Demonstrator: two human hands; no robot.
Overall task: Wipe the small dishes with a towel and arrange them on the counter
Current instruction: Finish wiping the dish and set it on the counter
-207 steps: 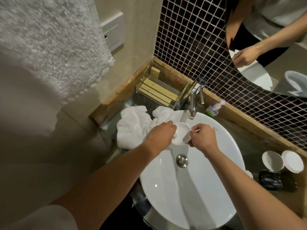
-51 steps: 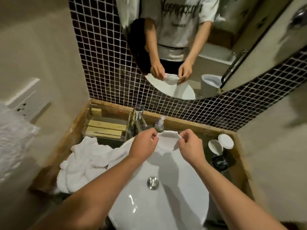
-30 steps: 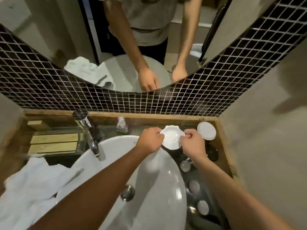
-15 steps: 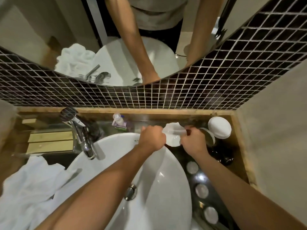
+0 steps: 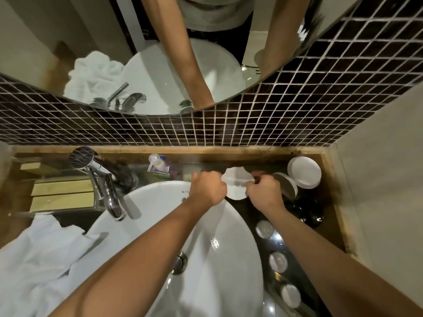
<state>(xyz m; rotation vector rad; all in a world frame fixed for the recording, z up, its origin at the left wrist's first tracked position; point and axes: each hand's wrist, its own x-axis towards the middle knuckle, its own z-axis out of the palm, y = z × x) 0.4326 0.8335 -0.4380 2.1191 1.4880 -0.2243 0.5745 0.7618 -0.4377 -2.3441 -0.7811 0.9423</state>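
Since the frame 0.5 s earlier, both hands have carried the small white scalloped ceramic dish point(image 5: 237, 185) slightly toward 3 o'clock, beyond the round white porcelain basin point(image 5: 219, 259). Left hand point(image 5: 207, 187) and right hand point(image 5: 263, 191) pinch its opposite rims, fingers clamped, over the dark glossy counter point(image 5: 251, 211). At 3 o'clock stand two plain white round dishes point(image 5: 303, 171); the crumpled white towel point(image 5: 43, 255) lies at 8 o'clock.
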